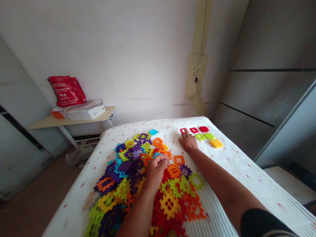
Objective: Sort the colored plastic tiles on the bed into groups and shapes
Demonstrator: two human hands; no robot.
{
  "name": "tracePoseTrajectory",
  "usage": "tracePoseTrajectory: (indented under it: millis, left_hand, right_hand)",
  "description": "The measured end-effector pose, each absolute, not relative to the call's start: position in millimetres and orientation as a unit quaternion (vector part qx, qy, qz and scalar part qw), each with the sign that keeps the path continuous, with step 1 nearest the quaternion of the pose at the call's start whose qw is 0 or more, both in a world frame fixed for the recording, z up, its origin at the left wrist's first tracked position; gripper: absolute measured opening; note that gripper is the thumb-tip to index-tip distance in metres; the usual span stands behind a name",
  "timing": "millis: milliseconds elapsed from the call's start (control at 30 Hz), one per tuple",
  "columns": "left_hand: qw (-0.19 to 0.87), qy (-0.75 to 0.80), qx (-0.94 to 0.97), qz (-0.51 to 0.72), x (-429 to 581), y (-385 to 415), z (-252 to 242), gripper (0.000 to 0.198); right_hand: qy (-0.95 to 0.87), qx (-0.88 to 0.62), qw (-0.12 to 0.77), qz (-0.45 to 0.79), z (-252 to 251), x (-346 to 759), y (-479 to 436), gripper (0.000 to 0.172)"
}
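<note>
My right hand (189, 141) reaches to the far right part of the table, fingers stretched out and resting on a red square interlocking tile (183, 130) with an open middle. Beside it lie another red tile (194, 130), a solid red tile (204, 129), two lime-green tiles (200, 137) and a yellow tile (216, 143). Over the big pile of mixed tiles (134, 153), my left hand (157, 168) is closed, with thumb and fingertips together. Whatever it holds, if anything, I cannot make out. An orange window tile (174, 171) lies close by it.
The table (230, 175) has a white ribbed cover with small red marks. A light-blue tile (153, 131) lies at the pile's far edge. Back left, a small side table (45, 121) bears a red bag (66, 91) and a white box (87, 113). A grey cabinet (273, 87) stands right.
</note>
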State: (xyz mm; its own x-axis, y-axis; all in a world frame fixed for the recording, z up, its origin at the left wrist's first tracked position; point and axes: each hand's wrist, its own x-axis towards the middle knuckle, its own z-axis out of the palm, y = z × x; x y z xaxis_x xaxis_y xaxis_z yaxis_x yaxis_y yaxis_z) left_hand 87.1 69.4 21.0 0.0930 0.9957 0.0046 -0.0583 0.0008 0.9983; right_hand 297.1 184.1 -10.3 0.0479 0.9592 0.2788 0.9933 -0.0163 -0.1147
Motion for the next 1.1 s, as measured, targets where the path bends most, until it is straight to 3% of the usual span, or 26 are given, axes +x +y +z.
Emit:
tracePoseTrajectory:
  millis: [233,433,567,800,1100]
  left_hand:
    - [0.434,0.469,0.434,0.636,74.9,74.1,26.8,0.028]
    - [0.434,0.48,0.398,0.65,71.2,79.6,19.5,0.033]
    - [0.425,0.51,0.526,0.532,70.4,79.6,22.0,0.026]
    - [0.223,0.513,0.811,0.17,71.9,57.6,39.1,0.04]
    - [0.135,0.498,0.852,0.091,78.8,48.3,39.3,0.049]
  right_hand:
    - [-0.71,-0.677,0.197,0.005,-10.4,294.0,164.6,0.032]
    - [-0.735,-0.617,0.27,0.078,-2.6,268.7,151.8,0.032]
    - [-0.754,-0.568,0.304,0.125,4.0,259.9,144.4,0.026]
    - [-0.748,-0.566,0.314,0.149,-4.4,276.7,146.3,0.024]
    - [-0.76,-0.58,0.265,0.126,-8.6,275.0,144.1,0.025]
